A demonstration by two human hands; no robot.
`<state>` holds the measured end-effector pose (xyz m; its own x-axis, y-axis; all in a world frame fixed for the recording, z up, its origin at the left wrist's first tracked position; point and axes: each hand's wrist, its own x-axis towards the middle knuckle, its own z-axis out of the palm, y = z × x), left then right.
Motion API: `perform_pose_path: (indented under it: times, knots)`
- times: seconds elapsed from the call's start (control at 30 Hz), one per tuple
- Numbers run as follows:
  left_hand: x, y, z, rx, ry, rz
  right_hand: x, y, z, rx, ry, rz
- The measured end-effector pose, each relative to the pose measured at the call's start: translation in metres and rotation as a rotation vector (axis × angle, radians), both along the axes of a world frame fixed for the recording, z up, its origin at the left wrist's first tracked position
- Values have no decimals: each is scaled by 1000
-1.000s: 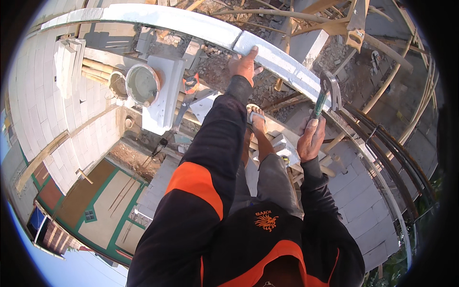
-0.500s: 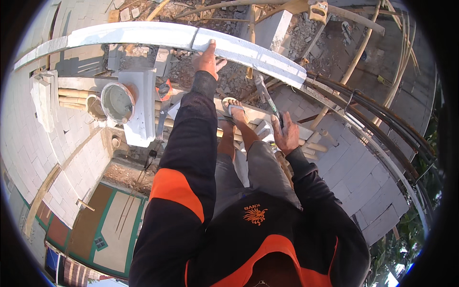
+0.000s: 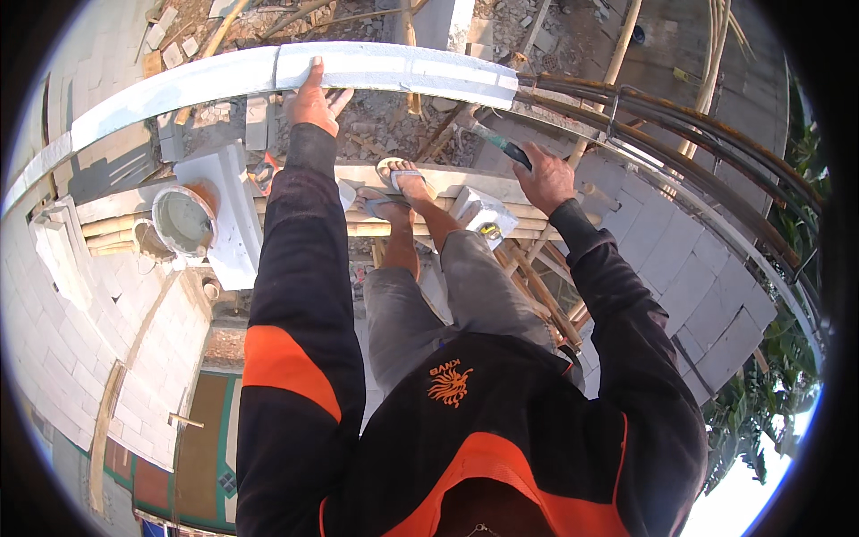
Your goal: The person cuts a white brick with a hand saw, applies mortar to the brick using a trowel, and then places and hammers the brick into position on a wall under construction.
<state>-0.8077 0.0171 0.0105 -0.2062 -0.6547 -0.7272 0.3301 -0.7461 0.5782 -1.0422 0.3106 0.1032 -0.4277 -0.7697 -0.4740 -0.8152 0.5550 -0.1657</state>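
Note:
My left hand [image 3: 313, 109] rests against a white block [image 3: 394, 67] in the curved row atop the wall. Its thumb lies up over the block, just right of a joint, and the other fingers stretch along the near side, spread. In my right hand [image 3: 546, 177] is a hammer [image 3: 495, 141] with a dark and teal handle, fingers wrapped round the grip. The grey head, somewhat blurred, points toward the block's near edge; whether it touches cannot be made out. Right of the block, dark steel bars [image 3: 662, 134] run on along the wall line.
My sandalled feet [image 3: 407, 179] stand on a plank and bamboo scaffold [image 3: 340, 215]. At left, a mortar bucket [image 3: 185, 219] sits by a white slab [image 3: 234, 259]. A white block with a tape measure [image 3: 489, 231] lies right of my feet. Rubble and bamboo poles [image 3: 622, 45] lie beyond the wall.
The view has shifted, so the wall appears farther left. My right hand has come up nearer the wall with the hammer, now lying flatter. My left hand stays on the same block.

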Motion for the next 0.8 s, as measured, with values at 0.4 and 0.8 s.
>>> perform_pose_path:
  times: [0.4,0.8]
  knots:
    - [-4,2,9,9,-19,5,-2,-1,-1,-10,-26,24]
    - [0,2,1,-7,-20,7,27,-16,-1,-76,-102,-49]
